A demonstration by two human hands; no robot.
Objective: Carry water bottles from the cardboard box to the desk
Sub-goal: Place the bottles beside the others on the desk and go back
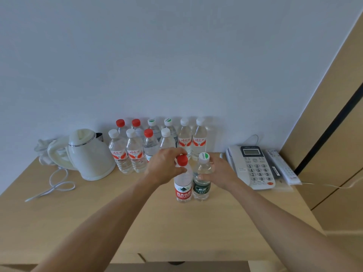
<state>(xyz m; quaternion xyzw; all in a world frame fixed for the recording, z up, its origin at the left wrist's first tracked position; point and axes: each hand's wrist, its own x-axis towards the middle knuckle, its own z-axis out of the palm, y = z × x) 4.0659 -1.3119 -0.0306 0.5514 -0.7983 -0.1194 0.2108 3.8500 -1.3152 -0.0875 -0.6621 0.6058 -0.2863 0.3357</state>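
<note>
**Inspector:** State the pose of each hand.

**Assistant:** Both forearms reach forward over the desk (225, 222) from the near edge. The left hand (167, 165) curls its fingers round the neck of the red-capped bottle (183, 185), just under the cap. The right hand (218, 171) wraps the shoulder of the green-labelled bottle (202, 179), thumb across the front. Each hand has hold of one bottle only.

**Inspector:** Position of those two bottles?

**Assistant:** Both upright at mid-desk, side by side and touching or nearly so, bases apparently on the desk surface. They sit in front of the standing group of bottles (157, 142), which is ranked in two rows against the wall (176, 55).

**Inspector:** Edges and open room?

**Assistant:** A white kettle (91, 154) stands to the left of the rows, its cord (53, 185) looping over the left part of the desk. A telephone (253, 167) and a remote control (282, 167) lie at the right, near the right hand's wrist. A wooden panel (334, 114) bounds the desk on the right. Bare desk surface runs from the two held bottles to the near edge, between and beneath the forearms.
</note>
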